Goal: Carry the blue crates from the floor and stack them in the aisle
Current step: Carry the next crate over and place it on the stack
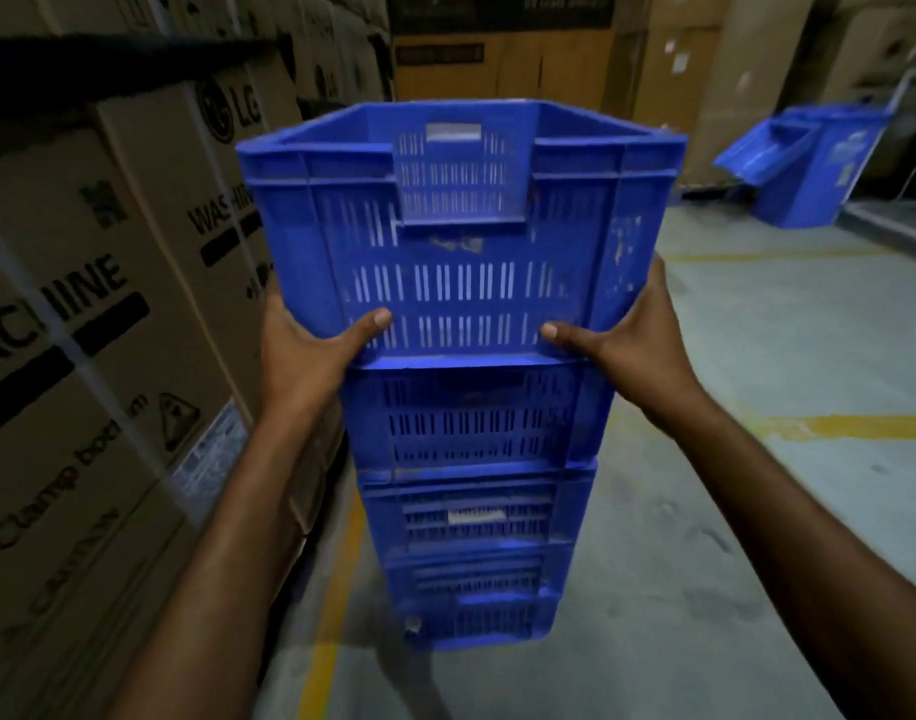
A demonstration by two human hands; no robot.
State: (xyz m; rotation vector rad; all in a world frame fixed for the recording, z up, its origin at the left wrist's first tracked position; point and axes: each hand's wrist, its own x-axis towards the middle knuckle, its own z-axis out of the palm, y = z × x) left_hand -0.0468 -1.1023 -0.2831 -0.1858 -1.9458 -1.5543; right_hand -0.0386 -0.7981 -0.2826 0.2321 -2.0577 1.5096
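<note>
Scuffed matt blue plastic crate, slotted walls; brown cardboard boxes; smooth grey concrete floor.

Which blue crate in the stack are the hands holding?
The top crate: the left hand and right hand grip its bottom corners, while the lower crates stand stacked beneath it.

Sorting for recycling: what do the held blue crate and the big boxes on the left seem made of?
The held crate is likely moulded plastic, matt and scuffed: uniform blue, slotted walls, ribbed rim. The boxes are probably cardboard, matt brown with printed lettering; no cut edge shows.
</note>
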